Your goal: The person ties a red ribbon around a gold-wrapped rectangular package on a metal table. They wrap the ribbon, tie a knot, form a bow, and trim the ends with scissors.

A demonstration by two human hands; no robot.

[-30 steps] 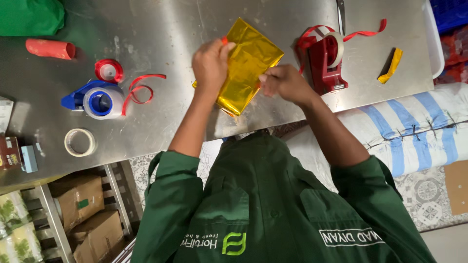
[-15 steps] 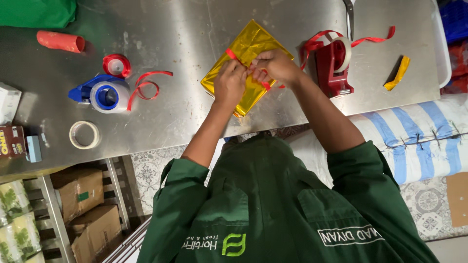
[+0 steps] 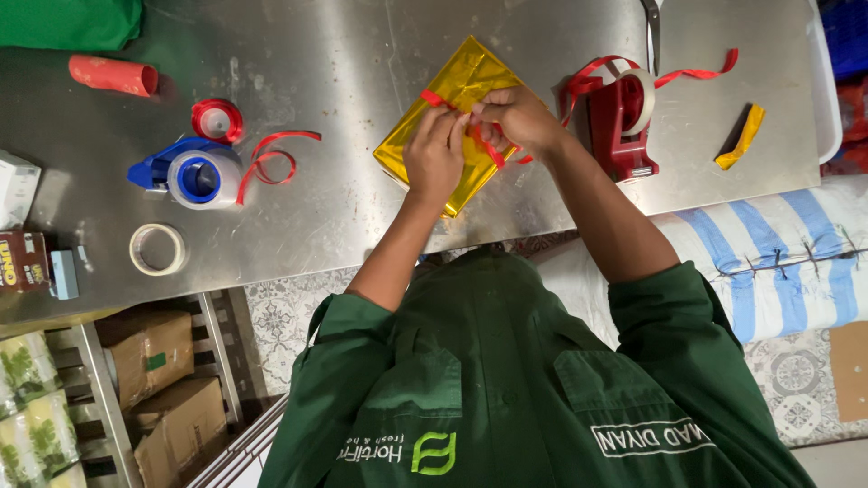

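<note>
The gold-wrapped box (image 3: 457,108) lies flat on the steel table (image 3: 362,54), turned corner-on to the person and close to the table's near edge, with a red ribbon (image 3: 438,98) running across its top face. Both hands meet over the middle of the box: the left hand (image 3: 436,154) is pinched shut on the ribbon with its fingertips, and the right hand (image 3: 515,117) is likewise closed on the ribbon just beside it, so the two grips almost touch. A short end of ribbon shows below the right hand, over the box's near side. To the right stands a red tape dispenser (image 3: 619,122) with more loose ribbon looped about it, and further right lies a yellow foil scrap (image 3: 741,137). To the left, well apart from the box, are a blue tape dispenser (image 3: 190,173), a red ribbon spool (image 3: 217,119) with a curl of ribbon trailing from it, a red cardboard tube (image 3: 113,75) and a roll of clear tape (image 3: 156,249). The likely trouble here is slack: the foil looks slick, so if either pinch eases, the ribbon could slide off the corner or lie crooked. Pulling hard could crease or tear the thin foil. The box also sits near the table's edge, so a sideways tug might push it towards the drop.
</note>
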